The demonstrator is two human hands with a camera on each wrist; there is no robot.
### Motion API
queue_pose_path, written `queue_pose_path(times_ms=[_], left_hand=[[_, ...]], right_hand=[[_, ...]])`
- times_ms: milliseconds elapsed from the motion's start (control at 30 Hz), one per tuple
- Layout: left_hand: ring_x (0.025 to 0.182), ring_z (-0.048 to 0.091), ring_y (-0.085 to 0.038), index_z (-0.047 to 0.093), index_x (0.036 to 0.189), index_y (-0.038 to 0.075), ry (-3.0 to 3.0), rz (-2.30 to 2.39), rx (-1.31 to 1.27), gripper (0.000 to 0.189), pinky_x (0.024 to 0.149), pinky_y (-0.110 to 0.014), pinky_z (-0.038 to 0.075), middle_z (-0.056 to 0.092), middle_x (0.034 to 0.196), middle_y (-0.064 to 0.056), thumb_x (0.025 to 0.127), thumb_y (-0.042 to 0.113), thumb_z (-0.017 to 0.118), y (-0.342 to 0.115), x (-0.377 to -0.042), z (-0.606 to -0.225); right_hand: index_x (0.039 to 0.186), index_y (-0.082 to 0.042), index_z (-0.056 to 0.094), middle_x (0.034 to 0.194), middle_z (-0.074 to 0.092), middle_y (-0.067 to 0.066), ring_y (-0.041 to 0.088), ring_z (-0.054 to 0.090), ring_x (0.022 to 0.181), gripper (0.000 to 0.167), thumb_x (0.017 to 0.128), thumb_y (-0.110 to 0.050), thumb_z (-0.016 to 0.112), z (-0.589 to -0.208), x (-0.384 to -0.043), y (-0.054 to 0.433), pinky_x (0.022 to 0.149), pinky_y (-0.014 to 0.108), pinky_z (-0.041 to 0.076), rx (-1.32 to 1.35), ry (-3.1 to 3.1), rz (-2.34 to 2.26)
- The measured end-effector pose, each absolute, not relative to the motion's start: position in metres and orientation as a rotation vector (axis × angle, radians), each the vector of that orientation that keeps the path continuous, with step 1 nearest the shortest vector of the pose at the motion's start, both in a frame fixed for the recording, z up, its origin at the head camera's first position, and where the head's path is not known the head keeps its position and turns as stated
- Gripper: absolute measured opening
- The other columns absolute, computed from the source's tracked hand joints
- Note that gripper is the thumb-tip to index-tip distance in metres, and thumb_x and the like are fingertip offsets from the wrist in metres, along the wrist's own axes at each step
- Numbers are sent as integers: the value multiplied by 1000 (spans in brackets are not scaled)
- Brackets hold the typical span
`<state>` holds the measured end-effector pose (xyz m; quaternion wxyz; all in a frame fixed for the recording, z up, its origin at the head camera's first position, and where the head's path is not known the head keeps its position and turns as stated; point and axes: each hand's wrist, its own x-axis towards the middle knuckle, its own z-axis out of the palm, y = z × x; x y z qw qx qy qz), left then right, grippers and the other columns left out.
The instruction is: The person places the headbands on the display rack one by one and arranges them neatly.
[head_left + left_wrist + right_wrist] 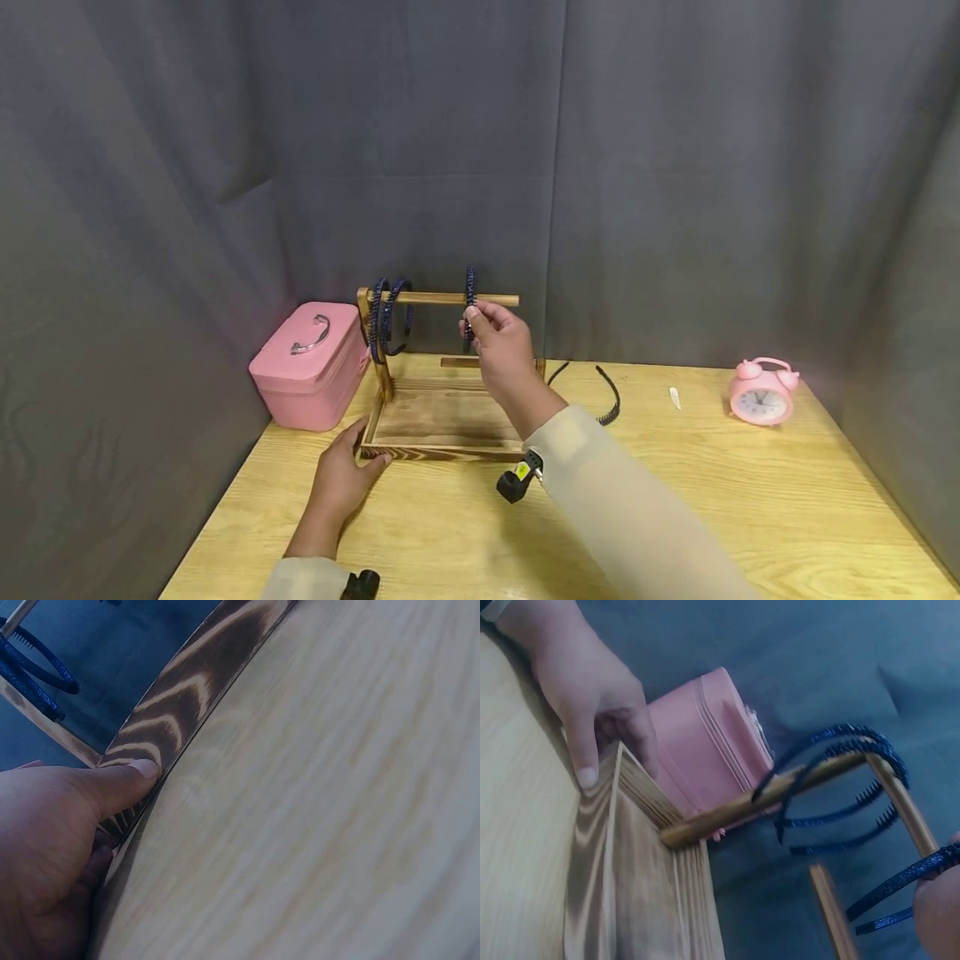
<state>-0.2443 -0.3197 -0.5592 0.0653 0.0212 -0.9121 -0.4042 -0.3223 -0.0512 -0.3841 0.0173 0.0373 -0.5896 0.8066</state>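
Seemingly steadying the wooden stand (442, 454), the left hand (341, 478) grips its front-left corner; the right hand (508, 354) pinches a headband (470, 281) near the free end of the rail (501, 300).

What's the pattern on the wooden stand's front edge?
The front edge has dark brown and pale wavy stripes; the left wrist view shows it best.

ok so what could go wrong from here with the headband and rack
The straight brown wooden bar ends free on the right, so the dark blue toothed headband in the right hand might slip off there. It could also snag the two dark blue toothed headbands hanging near the brown wooden post. If the left hand let go of the tray-like brown wooden rack, a bump might shift it.
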Motion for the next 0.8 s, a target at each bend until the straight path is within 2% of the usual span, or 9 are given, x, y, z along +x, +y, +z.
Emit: queue_pose_path(times_ms=[133,233,467,567,733,800], left_hand=[[153,47,-50,35,171,10,-2754,-1206,55,86,120,-67,46,44,169,-27,102,30,81,-323,-246,-557],[153,47,-50,35,172,10,-2760,-1204,66,86,120,-67,46,44,169,-27,102,29,81,-323,-247,-557],[153,47,-49,36,171,10,-2760,-1240,87,86,121,-66,46,44,169,-26,101,28,81,-319,-245,-561],[153,48,-48,37,171,10,-2760,-1236,95,85,122,-65,46,44,169,-25,101,28,82,-318,-244,-562],[152,49,-47,38,170,10,-2746,-1225,86,85,122,-65,46,46,168,-24,100,28,82,-319,-245,-562],[152,50,-47,38,170,10,-2740,-1231,83,84,121,-64,47,47,167,-25,100,27,82,-320,-246,-561]], right_hand=[[139,-3,69,118,73,6,21,73,112,32,111,-18,67,-382,-323,-70,85,24,55,107,-1807,2547],[140,1,68,119,73,8,18,73,107,34,110,-16,68,-382,-323,-83,88,26,56,113,-1778,2588],[131,-2,72,114,73,6,15,74,99,27,109,-16,70,-386,-323,-103,88,26,57,130,-1812,2570],[132,-1,72,120,74,11,18,74,103,27,110,-16,69,-388,-322,-109,92,30,58,127,-1815,2580],[135,0,71,137,70,23,20,75,107,30,110,-16,67,-391,-324,-119,103,38,60,99,-1790,2620],[134,0,72,136,70,22,23,75,110,29,110,-16,68,-392,-326,-122,103,37,60,79,-1783,2631]])
